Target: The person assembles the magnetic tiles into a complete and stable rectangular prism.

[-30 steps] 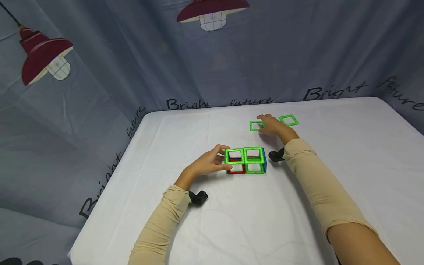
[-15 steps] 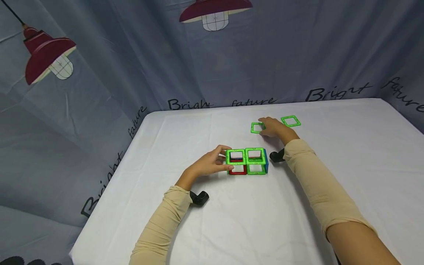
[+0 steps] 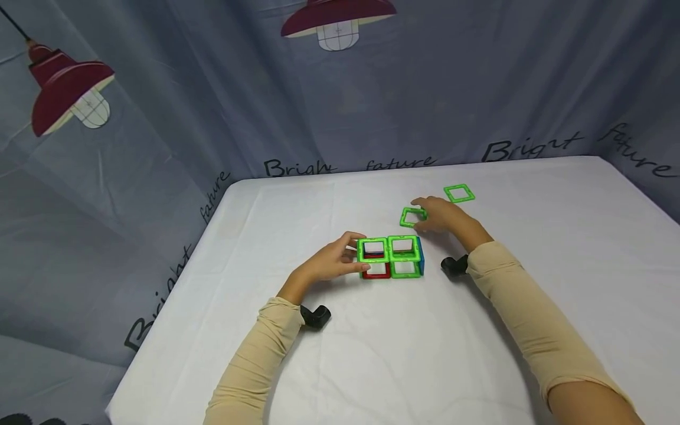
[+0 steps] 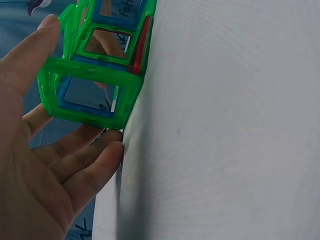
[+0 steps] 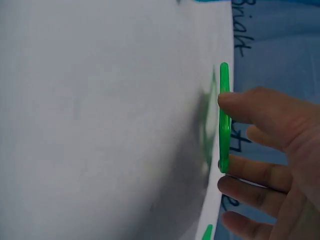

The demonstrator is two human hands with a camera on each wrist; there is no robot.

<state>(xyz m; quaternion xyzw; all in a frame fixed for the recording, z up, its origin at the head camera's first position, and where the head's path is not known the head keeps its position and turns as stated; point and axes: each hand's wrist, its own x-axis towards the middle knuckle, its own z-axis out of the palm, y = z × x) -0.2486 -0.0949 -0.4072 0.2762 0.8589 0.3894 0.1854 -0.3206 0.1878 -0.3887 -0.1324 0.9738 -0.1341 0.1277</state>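
Observation:
In the head view, a block built of magnetic tiles (image 3: 389, 254), mostly green with red and blue squares, stands mid-table. My left hand (image 3: 330, 261) grips its left end, thumb at the near side and fingers at the far side. The left wrist view shows the green end tile (image 4: 92, 72) between thumb and fingers. Beyond the block, my right hand (image 3: 445, 217) pinches a single green square magnetic tile (image 3: 402, 217). Seen edge-on in the right wrist view, that tile (image 5: 224, 125) is just above the cloth, with its shadow beside it.
Another green square tile (image 3: 463, 200) lies flat behind the right hand, near the table's far edge. White cloth covers the table (image 3: 393, 354). A grey curtain (image 3: 425, 82) printed with lamps and lettering hangs behind and to the left.
The right hand has drawn its green tile nearer to the block and lifted it off the cloth. The left hand keeps its hold on the block.

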